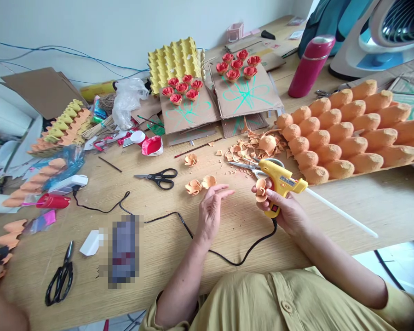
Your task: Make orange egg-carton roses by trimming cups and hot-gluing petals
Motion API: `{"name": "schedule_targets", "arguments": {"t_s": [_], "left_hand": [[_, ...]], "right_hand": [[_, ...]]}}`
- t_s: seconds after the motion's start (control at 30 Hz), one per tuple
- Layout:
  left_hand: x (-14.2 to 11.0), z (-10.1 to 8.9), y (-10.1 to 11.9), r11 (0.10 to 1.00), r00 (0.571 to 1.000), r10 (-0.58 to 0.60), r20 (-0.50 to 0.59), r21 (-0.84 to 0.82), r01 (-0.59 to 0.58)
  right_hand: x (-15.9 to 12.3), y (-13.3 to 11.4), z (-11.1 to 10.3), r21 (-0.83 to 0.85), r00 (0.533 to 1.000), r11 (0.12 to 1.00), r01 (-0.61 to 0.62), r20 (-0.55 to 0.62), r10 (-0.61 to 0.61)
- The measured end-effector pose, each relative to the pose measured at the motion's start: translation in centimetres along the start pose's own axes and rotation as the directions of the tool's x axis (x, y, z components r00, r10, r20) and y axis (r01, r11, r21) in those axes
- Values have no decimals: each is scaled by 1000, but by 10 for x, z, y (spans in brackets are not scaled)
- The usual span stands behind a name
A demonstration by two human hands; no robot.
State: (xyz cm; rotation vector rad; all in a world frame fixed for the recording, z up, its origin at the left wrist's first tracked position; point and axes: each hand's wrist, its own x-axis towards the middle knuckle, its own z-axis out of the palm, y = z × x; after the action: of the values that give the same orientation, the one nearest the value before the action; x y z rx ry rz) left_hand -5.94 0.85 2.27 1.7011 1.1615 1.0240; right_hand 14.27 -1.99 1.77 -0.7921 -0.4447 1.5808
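Head view shows me a smooth, wood-grained surface (165, 262) with moulded, rough-skinned orange egg tray (341, 133) at the right, its blunt cones in rows. Curled, torn-edged orange scraps (243, 151) lie beside it, with silver scissors (243, 165) among them. Farther back, red cupped flowers (232, 75) sit on flat brown cardboard (244, 94) marked with green looping lines, near a bumpy yellow egg tray (174, 62) and a glossy magenta bottle (311, 66).

My right hand (291, 214) is closed around the hard yellow plastic glue gun (279, 181), a pale stick jutting from its rear; the same hand's fingers pinch the small orange flower (261, 190) in front of the gun. That flower looks matte, with thin, rounded, curling petals. My left hand (210, 211) is open and empty, fingers extended, just beside two loose orange blossoms (193, 187); a third lies behind them. Black-handled scissors (161, 178) rest to their left.
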Motion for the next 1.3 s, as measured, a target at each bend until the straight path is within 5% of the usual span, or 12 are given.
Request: {"name": "schedule_targets", "arguments": {"t_s": [0.2, 0.5, 1.03, 1.3], "left_hand": [[-3, 3, -7, 995, 994, -99, -51, -21, 98], [-7, 13, 5, 977, 966, 195, 172, 50, -206], [-9, 13, 11, 978, 975, 210, 68, 0, -211], [-11, 14, 8, 941, 942, 334, 41, 37, -336]], "right_hand": [[-2, 2, 2, -12, 999, 998, -54, 6, 54], [-3, 16, 2, -190, 983, 969, -158, 65, 173], [-6, 16, 3, -206, 954, 951, -229, 145, 261], [-7, 18, 0, -212, 928, 953, -215, 259, 267]]}}
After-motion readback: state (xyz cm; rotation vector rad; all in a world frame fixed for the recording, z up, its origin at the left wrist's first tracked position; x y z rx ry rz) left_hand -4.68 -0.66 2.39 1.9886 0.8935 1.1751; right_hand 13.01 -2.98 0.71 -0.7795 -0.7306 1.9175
